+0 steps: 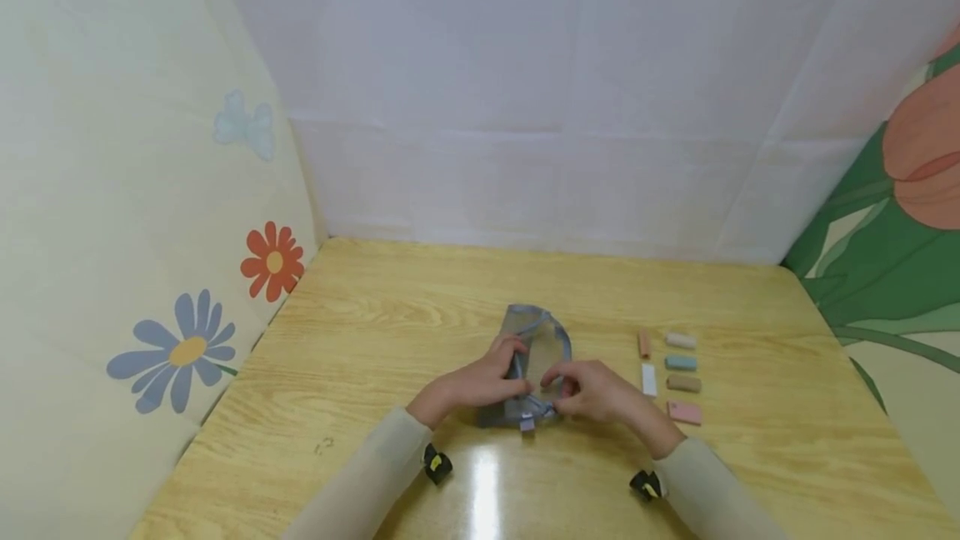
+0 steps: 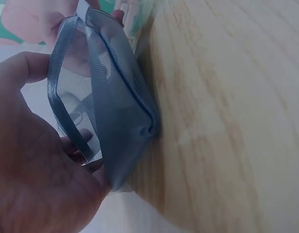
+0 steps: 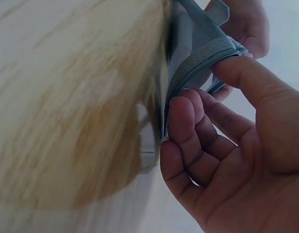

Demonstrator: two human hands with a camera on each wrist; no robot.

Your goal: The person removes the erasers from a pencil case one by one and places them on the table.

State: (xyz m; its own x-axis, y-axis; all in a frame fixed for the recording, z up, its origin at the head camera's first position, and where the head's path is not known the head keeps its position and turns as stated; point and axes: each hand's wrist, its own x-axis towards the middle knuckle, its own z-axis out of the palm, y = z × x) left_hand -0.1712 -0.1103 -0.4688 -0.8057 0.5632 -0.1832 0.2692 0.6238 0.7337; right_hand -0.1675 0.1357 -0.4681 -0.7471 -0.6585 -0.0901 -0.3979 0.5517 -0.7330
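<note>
A grey-blue mesh zip pouch (image 1: 552, 347) lies on the table between both hands, its zipped mouth spread apart. My left hand (image 1: 483, 377) holds its left side; in the left wrist view the thumb meets the trim band of the pouch (image 2: 121, 92) and the other fingers curl at its lower end. At the near right corner, my right hand (image 1: 596, 390) pinches the zipper edge (image 3: 203, 60) between thumb and fingers. A small pale tag (image 1: 527, 423) sticks out at the near end. What the pouch holds, if anything, cannot be made out.
Right of the right hand lie several small blocks: an orange-brown one (image 1: 644, 344), a white one (image 1: 648, 380), a beige one (image 1: 681, 341), a teal one (image 1: 681, 362), a brown one (image 1: 683, 383) and a pink one (image 1: 684, 412). Cloth hangings border the wooden table (image 1: 375, 298).
</note>
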